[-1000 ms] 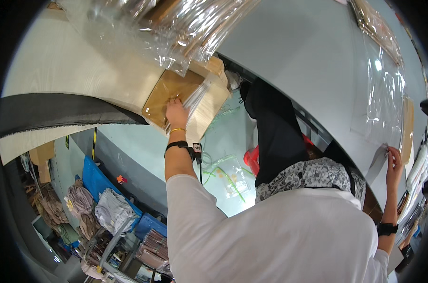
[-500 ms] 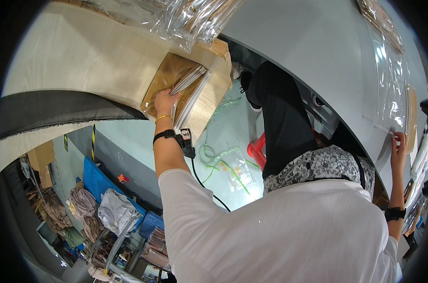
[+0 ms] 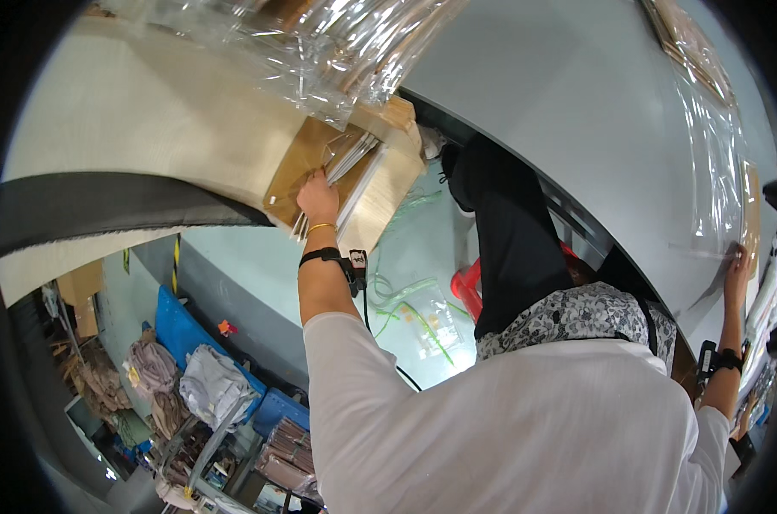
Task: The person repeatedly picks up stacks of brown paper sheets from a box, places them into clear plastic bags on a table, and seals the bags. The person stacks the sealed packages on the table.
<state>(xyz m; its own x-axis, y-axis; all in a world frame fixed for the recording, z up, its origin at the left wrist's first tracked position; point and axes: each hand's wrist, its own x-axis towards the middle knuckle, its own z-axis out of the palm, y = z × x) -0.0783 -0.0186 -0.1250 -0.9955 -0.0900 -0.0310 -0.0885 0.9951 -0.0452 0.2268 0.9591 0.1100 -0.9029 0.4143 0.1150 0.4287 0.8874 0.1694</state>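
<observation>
My left hand (image 3: pixel 318 199) is over a flat brown packet in clear film (image 3: pixel 290 176) on the light wood table. Its fingers are closed on a bundle of thin white strips (image 3: pixel 354 158), whose ends stick out on both sides of the hand. More white strips (image 3: pixel 360 195) lie alongside on the packet. Far to the right, my right hand (image 3: pixel 736 272) pinches the lower edge of a clear plastic bag (image 3: pixel 712 171) on the grey table. A brown board (image 3: pixel 750 206) lies beside that bag. Some fingertips of both hands are hidden.
Glossy clear bags with brown contents (image 3: pixel 354 51) are heaped at the far edge of the wood table (image 3: pixel 140 94). A grey table (image 3: pixel 559 86) stands to the right. Green straps (image 3: pixel 405 295) and a red object (image 3: pixel 467 287) are on the floor below. Folded clothes (image 3: pixel 213 381) are at lower left.
My left hand has shifted from the packet's left side onto the white strips, whose lower ends now show beside the wrist. My right hand remains at the bag's edge. The view has shifted slightly.
</observation>
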